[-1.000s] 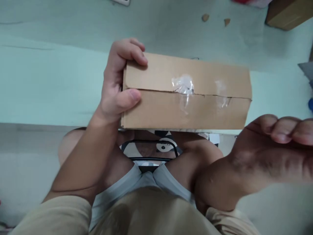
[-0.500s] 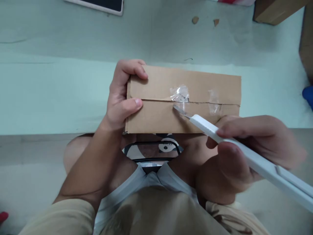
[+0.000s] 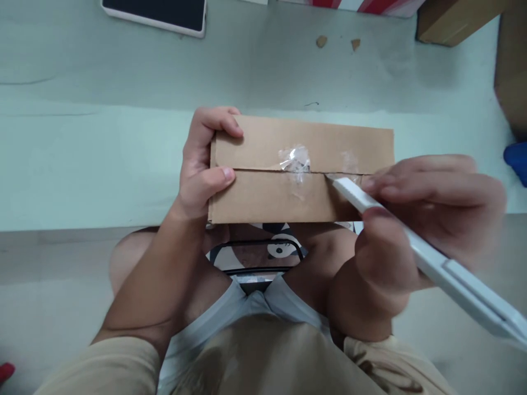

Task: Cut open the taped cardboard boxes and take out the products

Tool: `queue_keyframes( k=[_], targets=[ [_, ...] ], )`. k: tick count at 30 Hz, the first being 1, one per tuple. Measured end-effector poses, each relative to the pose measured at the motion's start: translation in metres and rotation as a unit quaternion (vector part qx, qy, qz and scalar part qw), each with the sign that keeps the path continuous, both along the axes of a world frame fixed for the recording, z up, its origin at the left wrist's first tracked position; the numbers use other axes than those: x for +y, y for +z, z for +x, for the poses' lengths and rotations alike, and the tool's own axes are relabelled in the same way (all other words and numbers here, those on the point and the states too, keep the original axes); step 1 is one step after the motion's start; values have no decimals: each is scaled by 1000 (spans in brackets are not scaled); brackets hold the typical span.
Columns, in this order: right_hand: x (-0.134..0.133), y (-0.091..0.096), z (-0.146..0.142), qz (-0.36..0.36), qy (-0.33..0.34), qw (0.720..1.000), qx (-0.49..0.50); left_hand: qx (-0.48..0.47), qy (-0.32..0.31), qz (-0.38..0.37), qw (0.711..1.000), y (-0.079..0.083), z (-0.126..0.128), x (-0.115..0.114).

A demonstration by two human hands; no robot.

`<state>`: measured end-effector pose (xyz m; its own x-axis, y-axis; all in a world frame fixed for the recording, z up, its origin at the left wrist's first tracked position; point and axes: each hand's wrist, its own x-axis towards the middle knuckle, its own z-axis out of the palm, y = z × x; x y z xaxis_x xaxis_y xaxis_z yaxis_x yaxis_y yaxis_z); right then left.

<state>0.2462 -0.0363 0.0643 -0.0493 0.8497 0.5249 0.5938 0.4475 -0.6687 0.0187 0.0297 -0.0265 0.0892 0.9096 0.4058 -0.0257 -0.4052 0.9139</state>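
A brown cardboard box point(image 3: 263, 197) is held at the table's near edge, its lengthwise seam facing up. My left hand point(image 3: 201, 164) grips its left end, thumb and index finger on the top face. Two patches of clear tape cross the seam: a crumpled, shiny one point(image 3: 296, 159) near the middle and a flatter one point(image 3: 349, 162) to the right. My right hand point(image 3: 428, 214) is closed around a white utility knife point(image 3: 428, 249). The blade tip meets the seam between the two patches; part of the blade is hidden in it.
A dark-screened device with a pale rim point(image 3: 154, 13) lies at the back left of the table point(image 3: 102, 164). Two small cardboard scraps point(image 3: 321, 41) lie at the back. Another cardboard box point(image 3: 457, 22) and a red-and-white package point(image 3: 349, 4) stand back right, with a blue object point(image 3: 516, 163) at the right edge.
The knife in my right hand has moved right along the seam, from beside the crumpled tape towards the flatter patch. My left hand keeps its hold on the box. The view has shifted slightly.
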Motion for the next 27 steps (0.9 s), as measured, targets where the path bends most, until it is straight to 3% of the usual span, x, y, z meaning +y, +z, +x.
queue_keyframes(
  k=[2,5,9,14,21,27],
  targets=[
    [6,-9,-6,80,-52,991,96,-7,15,-26,1000,0,0,1],
    [11,-18,-10,155,-52,976,145,-25,25,-55,998,-1,0,1],
    [9,-14,-2,104,-35,982,151,-4,-8,-13,1000,-2,-1,0],
    [10,-10,20,101,53,988,101,-23,-24,-19,999,-1,-3,0],
    [9,-3,22,57,55,987,139,-15,-41,-35,998,-1,-10,1],
    [13,-9,32,117,109,983,94,-75,-10,-45,996,1,-1,-3]
  ],
)
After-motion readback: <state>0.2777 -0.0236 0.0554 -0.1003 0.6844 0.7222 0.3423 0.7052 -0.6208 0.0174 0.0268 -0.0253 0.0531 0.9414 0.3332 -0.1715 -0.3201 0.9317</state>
